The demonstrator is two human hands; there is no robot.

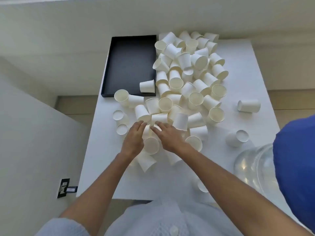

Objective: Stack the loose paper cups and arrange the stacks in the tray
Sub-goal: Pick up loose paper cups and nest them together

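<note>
Head view, cups: a big heap of loose paper cups (185, 79) covers the white table (255, 68), most on their sides; no finished stack shows anywhere
Head view, tray: the black tray (129, 65) sits at the far left, touching the heap; it holds a single cup (147, 86) lying on its side in the near right corner
Head view, left hand: the left hand (133, 138) reaches into the near edge of the heap, fingers fairly straight; whether it holds a cup cannot be told
Head view, right hand: the right hand (167, 136) lies just beside it over the same cups; its grip is hidden too
Progress: barely begun, by the look of it; nearly all stacking and all arranging remain
</note>
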